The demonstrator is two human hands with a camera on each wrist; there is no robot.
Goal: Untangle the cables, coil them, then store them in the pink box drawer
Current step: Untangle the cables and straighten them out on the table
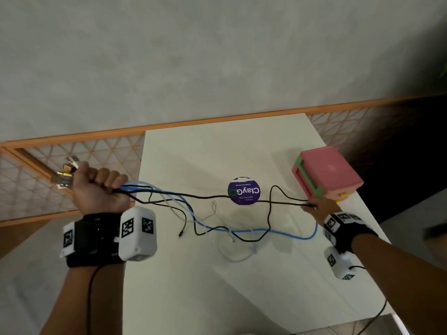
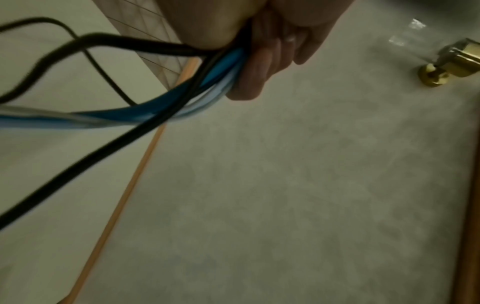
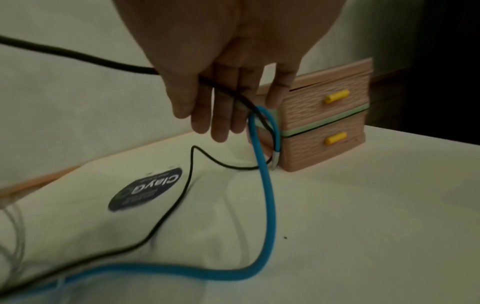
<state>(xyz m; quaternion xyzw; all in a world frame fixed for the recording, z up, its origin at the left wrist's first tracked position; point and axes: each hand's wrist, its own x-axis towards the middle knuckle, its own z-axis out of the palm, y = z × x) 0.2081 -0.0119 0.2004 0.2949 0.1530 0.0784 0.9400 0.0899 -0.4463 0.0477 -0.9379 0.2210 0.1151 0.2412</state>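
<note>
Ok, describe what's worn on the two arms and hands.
Both forearms are bare, no sleeves. The left wrist carries a black strap, a white rounded camera block with black-and-white square markers, and a thin black wire trailing down the arm. The right wrist has the same black strap and a white marked block.

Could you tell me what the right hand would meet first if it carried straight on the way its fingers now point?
Most likely the pink two-drawer plastic box. The right hand points its fingers at the box's near corner, with a thin black cable across them; depth is unclear, so they could reach the white table first.
</note>
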